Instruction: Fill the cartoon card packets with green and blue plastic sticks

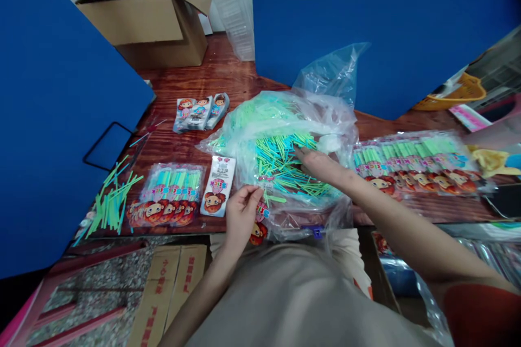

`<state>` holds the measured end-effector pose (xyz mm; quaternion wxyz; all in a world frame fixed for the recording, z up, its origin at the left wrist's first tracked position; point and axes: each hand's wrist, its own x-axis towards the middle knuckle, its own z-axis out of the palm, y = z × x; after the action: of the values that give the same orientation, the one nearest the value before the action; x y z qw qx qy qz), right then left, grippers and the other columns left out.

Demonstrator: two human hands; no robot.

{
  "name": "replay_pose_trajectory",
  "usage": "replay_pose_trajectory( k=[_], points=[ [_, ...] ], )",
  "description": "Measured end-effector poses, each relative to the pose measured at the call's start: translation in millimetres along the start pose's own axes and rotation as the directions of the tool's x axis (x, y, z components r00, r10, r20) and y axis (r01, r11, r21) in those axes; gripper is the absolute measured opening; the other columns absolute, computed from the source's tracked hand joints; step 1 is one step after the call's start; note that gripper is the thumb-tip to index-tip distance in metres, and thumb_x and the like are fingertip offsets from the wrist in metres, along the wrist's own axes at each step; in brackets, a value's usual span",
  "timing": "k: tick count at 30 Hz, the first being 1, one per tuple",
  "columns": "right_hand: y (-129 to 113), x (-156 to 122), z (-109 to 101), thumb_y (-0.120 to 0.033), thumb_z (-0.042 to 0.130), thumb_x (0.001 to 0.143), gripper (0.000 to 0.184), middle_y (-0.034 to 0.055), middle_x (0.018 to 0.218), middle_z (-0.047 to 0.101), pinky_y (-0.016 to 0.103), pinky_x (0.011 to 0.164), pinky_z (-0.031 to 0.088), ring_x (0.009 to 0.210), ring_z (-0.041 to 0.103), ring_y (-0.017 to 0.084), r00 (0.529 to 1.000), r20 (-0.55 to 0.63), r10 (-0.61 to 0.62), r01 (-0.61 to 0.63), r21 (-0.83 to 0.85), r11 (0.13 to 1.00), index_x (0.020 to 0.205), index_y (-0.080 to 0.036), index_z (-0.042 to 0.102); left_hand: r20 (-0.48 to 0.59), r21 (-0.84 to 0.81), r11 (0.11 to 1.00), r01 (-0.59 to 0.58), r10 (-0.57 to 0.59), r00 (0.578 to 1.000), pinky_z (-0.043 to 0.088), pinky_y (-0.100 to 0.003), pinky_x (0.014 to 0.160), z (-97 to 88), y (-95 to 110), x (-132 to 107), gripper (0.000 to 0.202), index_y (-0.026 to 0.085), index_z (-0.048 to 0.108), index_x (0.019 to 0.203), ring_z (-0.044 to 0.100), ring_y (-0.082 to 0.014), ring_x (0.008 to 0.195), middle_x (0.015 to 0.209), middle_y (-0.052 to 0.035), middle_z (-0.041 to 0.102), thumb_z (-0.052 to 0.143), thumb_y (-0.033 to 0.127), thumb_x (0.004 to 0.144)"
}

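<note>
My left hand [243,212] pinches the top edge of a small clear packet [259,230] with a red-haired cartoon face, partly hidden behind the fingers. Its fingers are closed on that edge. My right hand [319,164] reaches into a large clear plastic bag [291,129], fingers stretched out and touching a heap of thin green and blue sticks [277,157]. Left of the bag lies a white printed card [217,187] with the same cartoon. Beside it is an overlapping row of filled packets [173,195].
More filled packets [419,165] lie in a row on the right. Loose sticks [114,203] are at the left edge, and stacked cartoon cards [200,113] sit farther back. Blue panels [366,21] border the wooden table [228,73]. A cardboard box [150,27] stands behind.
</note>
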<state>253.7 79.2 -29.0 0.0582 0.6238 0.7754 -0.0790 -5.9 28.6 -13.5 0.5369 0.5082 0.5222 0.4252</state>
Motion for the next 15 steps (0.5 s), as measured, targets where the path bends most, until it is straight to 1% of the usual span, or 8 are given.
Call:
replay_pose_trajectory(
  k=[2, 4, 5, 6, 8, 10, 12, 15],
  points=[
    [10, -5, -2, -0.014, 0.051, 0.089, 0.033, 0.0166, 0.107, 0.068, 0.031, 0.078, 0.048, 0.091, 0.067, 0.024, 0.999, -0.047, 0.016, -0.014, 0.050, 0.999, 0.121, -0.009, 0.059, -0.008, -0.004, 1.000, 0.002, -0.002, 1.000, 0.044, -0.022, 0.053, -0.7, -1, 1, 0.023, 0.017, 0.068, 0.079, 0.052, -0.0109, 0.052, 0.059, 0.0031, 0.060, 0.068, 0.040, 0.079],
    [19, -9, -2, -0.027, 0.050, 0.092, 0.023, 0.0103, 0.084, 0.068, 0.029, 0.067, 0.047, 0.074, 0.064, 0.021, 0.983, -0.153, 0.098, -0.063, 0.218, 0.974, 0.104, -0.011, 0.063, -0.021, -0.007, 1.000, 0.006, -0.006, 1.000, 0.044, -0.022, 0.053, -1.4, 0, 3, 0.023, 0.017, 0.068, 0.078, 0.052, -0.0108, 0.053, 0.060, 0.0032, 0.060, 0.069, 0.040, 0.078],
    [21, -10, 0, -0.034, 0.049, 0.093, 0.026, 0.0066, 0.074, 0.065, 0.028, 0.062, 0.045, 0.065, 0.061, 0.019, 0.963, -0.214, 0.162, -0.076, 0.364, 0.928, 0.096, -0.012, 0.062, -0.028, -0.008, 1.000, 0.008, -0.008, 1.000, 0.044, -0.022, 0.053, -1.6, 1, 4, 0.024, 0.017, 0.068, 0.078, 0.052, -0.0108, 0.053, 0.060, 0.0032, 0.060, 0.069, 0.041, 0.078],
    [22, -11, 3, -0.042, 0.050, 0.092, 0.030, 0.0031, 0.066, 0.061, 0.028, 0.057, 0.043, 0.059, 0.057, 0.017, 0.936, -0.260, 0.237, -0.068, 0.526, 0.848, 0.091, -0.014, 0.061, -0.033, -0.010, 1.000, 0.010, -0.011, 0.999, 0.043, -0.022, 0.053, -1.7, 2, 5, 0.024, 0.017, 0.068, 0.079, 0.052, -0.0108, 0.053, 0.060, 0.0033, 0.059, 0.069, 0.041, 0.078],
    [19, -11, 12, -0.054, 0.055, 0.087, 0.038, -0.0020, 0.059, 0.054, 0.026, 0.051, 0.040, 0.051, 0.050, 0.015, 0.883, -0.288, 0.371, -0.005, 0.784, 0.620, 0.083, -0.017, 0.058, -0.033, -0.020, 1.000, 0.016, -0.016, 0.999, 0.043, -0.022, 0.052, -1.6, 4, 7, 0.025, 0.017, 0.068, 0.079, 0.051, -0.0109, 0.053, 0.059, 0.0036, 0.059, 0.069, 0.043, 0.078],
    [12, -10, 21, -0.061, 0.061, 0.080, 0.043, -0.0044, 0.056, 0.050, 0.025, 0.048, 0.038, 0.049, 0.047, 0.013, 0.859, -0.274, 0.433, 0.037, 0.876, 0.481, 0.078, -0.019, 0.056, -0.024, -0.030, 0.999, 0.014, -0.014, 1.000, 0.043, -0.022, 0.052, -0.9, 6, 7, 0.025, 0.017, 0.068, 0.079, 0.051, -0.0108, 0.052, 0.059, 0.0037, 0.059, 0.069, 0.043, 0.078],
    [3, -10, 25, -0.063, 0.065, 0.075, 0.045, -0.0046, 0.056, 0.052, 0.025, 0.047, 0.039, 0.049, 0.047, 0.013, 0.841, -0.269, 0.469, 0.057, 0.907, 0.417, 0.080, -0.020, 0.056, -0.014, -0.033, 0.999, 0.001, -0.002, 1.000, 0.043, -0.022, 0.052, 0.1, 6, 6, 0.025, 0.017, 0.068, 0.079, 0.051, -0.0107, 0.052, 0.059, 0.0032, 0.060, 0.069, 0.042, 0.078],
    [-6, -13, 22, -0.062, 0.064, 0.077, 0.046, -0.0013, 0.067, 0.063, 0.027, 0.047, 0.044, 0.050, 0.053, 0.015, 0.840, -0.236, 0.488, 0.080, 0.944, 0.320, 0.096, -0.021, 0.058, -0.006, -0.031, 0.999, -0.019, 0.019, 1.000, 0.044, -0.022, 0.051, 1.6, 3, 4, 0.026, 0.017, 0.068, 0.079, 0.051, -0.0109, 0.051, 0.059, 0.0025, 0.060, 0.069, 0.042, 0.078]
  ],
)
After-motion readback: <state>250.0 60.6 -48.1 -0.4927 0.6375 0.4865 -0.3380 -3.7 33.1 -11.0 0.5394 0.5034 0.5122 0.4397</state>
